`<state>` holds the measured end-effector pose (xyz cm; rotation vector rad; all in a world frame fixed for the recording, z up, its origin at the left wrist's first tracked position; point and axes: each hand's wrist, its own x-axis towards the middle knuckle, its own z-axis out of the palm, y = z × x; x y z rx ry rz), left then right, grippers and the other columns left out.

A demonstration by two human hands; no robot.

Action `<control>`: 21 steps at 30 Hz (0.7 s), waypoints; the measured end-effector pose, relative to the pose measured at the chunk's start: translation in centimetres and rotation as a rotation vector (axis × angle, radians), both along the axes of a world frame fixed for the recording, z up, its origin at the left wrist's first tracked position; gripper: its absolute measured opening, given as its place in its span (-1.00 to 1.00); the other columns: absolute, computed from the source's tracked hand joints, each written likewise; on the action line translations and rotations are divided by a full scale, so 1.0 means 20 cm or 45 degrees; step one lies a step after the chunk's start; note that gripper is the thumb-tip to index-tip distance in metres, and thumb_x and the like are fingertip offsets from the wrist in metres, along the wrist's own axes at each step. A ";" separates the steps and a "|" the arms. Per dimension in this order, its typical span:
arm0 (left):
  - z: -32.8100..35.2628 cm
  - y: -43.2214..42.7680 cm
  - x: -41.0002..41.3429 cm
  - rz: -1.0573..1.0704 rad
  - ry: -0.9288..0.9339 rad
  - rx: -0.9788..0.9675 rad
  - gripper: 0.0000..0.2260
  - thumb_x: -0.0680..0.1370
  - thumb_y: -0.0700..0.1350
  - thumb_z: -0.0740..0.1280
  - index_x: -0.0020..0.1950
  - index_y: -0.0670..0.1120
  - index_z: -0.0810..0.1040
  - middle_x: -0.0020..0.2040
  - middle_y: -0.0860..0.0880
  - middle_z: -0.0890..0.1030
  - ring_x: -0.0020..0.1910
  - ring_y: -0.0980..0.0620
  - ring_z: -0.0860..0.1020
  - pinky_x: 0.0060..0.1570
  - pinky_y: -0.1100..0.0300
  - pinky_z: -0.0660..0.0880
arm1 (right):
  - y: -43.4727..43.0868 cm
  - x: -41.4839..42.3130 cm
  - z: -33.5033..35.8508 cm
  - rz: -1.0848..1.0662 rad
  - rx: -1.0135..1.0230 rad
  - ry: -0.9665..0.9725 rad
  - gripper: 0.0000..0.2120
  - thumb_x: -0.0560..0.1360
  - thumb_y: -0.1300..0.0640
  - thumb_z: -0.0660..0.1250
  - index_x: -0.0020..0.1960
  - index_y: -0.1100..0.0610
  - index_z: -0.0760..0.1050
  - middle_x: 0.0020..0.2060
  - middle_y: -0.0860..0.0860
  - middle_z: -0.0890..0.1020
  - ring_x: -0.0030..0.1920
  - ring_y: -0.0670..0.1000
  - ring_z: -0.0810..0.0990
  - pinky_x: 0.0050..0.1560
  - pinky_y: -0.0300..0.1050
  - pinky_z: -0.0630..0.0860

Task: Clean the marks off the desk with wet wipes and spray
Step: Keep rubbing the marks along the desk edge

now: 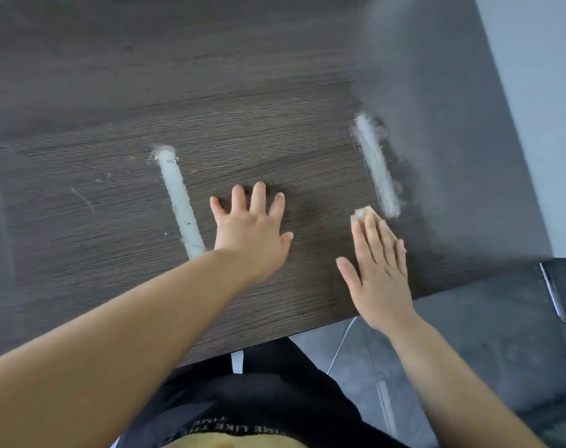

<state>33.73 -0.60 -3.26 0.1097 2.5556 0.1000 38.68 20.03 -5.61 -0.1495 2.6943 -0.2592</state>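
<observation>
Desk [275, 140]: dark brown wood-grain top, fine straight grain, matt; its right-hand part dulled by a hazy grey film; left mark [178, 202]: whitish streak, pasty, fairly smooth, a few dark specks; right mark [377, 166]: whitish streak, chalky, fuzzy at the edges; wipe [365, 212]: off-white, soft, cloth or paper, cannot tell which; floor [501, 334]: dark grey tile, mottled stone look, low sheen; wall [540, 92]: pale grey, smooth, matt; garment [275, 399]: black cloth, matt, pale printed lettering; metal edge [550, 291]: bright, glossy.
</observation>
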 end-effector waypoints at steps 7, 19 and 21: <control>0.02 -0.01 -0.02 -0.048 -0.057 -0.050 -0.41 0.59 0.20 -0.02 0.52 0.02 -0.14 0.52 -0.09 -0.12 0.45 -0.23 -0.04 0.38 -0.30 0.03 | -0.18 -0.72 -0.06 -0.020 0.053 0.110 -0.40 0.60 -0.19 -0.15 0.54 0.02 -0.24 0.53 -0.02 -0.24 0.52 0.02 -0.25 0.49 0.10 -0.25; -0.01 0.02 0.02 0.180 0.076 0.131 -0.46 0.56 0.19 0.08 0.49 0.05 0.06 0.50 -0.08 -0.02 0.46 -0.21 -0.06 0.39 -0.30 -0.11 | 0.00 -0.30 -0.01 -0.001 -0.043 0.054 -0.38 0.57 -0.25 -0.21 0.54 -0.02 -0.22 0.53 -0.03 -0.20 0.52 0.00 -0.20 0.49 0.13 -0.16; -0.02 0.04 0.03 0.248 0.134 0.167 -0.47 0.55 0.17 0.12 0.48 0.05 0.09 0.49 -0.07 0.00 0.47 -0.19 -0.07 0.39 -0.28 -0.15 | 0.06 -0.03 0.01 -0.027 -0.011 0.005 -0.34 0.54 -0.30 -0.27 0.54 0.00 -0.15 0.54 -0.04 -0.12 0.53 0.02 -0.12 0.47 0.13 -0.11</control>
